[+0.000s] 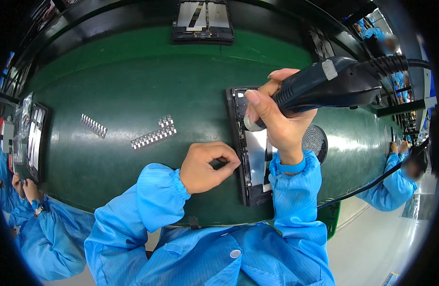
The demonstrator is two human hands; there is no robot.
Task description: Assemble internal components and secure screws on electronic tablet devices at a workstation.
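Open device lies flat on green surface, centre-right of frame. Judged thin, rigid, fragile inside; best held by frame edges.

Right hand fingers clamped round dark corded driver, tip down on device upper part. Driver looks bulky, cable stiff.

Left hand fingers curled together, pinched at device left edge; what they pinch too small to tell.

Driver tip and device middle hidden by right hand. Small part strips centre-left, detail unclear.
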